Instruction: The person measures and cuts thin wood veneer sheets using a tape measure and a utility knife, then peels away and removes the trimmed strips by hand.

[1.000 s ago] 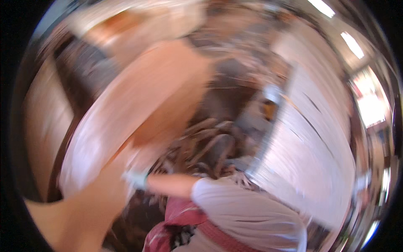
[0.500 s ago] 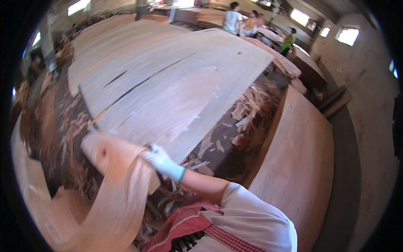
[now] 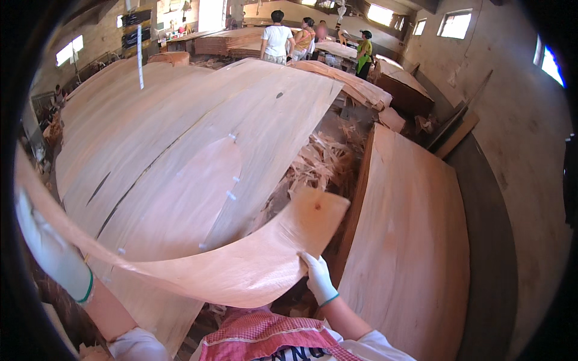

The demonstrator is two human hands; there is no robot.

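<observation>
A long, pale wood veneer strip (image 3: 241, 274) bows across in front of me, with a dark knot near its right end. My right hand (image 3: 319, 280), in a white glove with a green cuff, pinches the strip's lower edge near that end. At the far left my gloved left hand (image 3: 51, 249) is raised against the strip's other end; the picture's dark rim partly hides its fingers. Beneath the strip lies a broad veneer sheet (image 3: 271, 132) with a long dark crack, a knot hole and several small white tape pieces around a pinkish patch.
To the right stands a stack of veneer sheets (image 3: 415, 222). Veneer scraps (image 3: 322, 162) litter the gap between it and the broad sheet. Several people, one in a white shirt (image 3: 277, 33), are at the back near more stacks. A wall (image 3: 518, 120) runs along the right.
My right hand has carried the knotted end of the veneer strip rightward, and the strip now spans the broad sheet. My left hand has come into view at the left. The view has shifted.
</observation>
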